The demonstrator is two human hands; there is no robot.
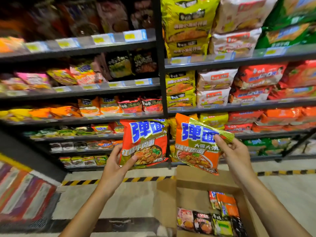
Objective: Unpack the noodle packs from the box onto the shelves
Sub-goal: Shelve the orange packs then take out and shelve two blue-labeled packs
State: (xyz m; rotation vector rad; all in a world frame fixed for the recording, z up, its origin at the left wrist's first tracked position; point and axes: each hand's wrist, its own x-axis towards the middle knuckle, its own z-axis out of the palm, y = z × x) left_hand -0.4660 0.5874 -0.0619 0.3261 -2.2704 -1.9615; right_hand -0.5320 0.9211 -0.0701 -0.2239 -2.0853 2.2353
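Status: mid-task, two packs in hand, neither shelved yet.

My left hand (pixel 118 161) grips a red noodle pack (pixel 144 142) by its lower left corner, thumb across the front and fingers curled behind. My right hand (pixel 234 151) pinches an orange noodle pack (pixel 196 144) at its upper right edge, where the gold seal is folded over; thumb and fingertips are closed on that seam. Both packs are held upright in the air in front of the shelving, just beside each other and either side of the black upright post (pixel 162 79), above the open cardboard box (pixel 171 202).

Box contents: several packs remain, standing in a row along the near side and a couple of orange ones against the right wall. I count roughly six or more, though the lower edge of the view cuts off the box, so the true number cannot be told. Part of the box floor shows bare cardboard, which suggests some of the load is already out.

Shelves (pixel 106 89): well stocked on most tiers on both sides of the post. Where these two packs belong I cannot read clearly; the lower tiers are blurred.

Judgement: task partly done. Left: place both held packs, then empty the rest of the box.
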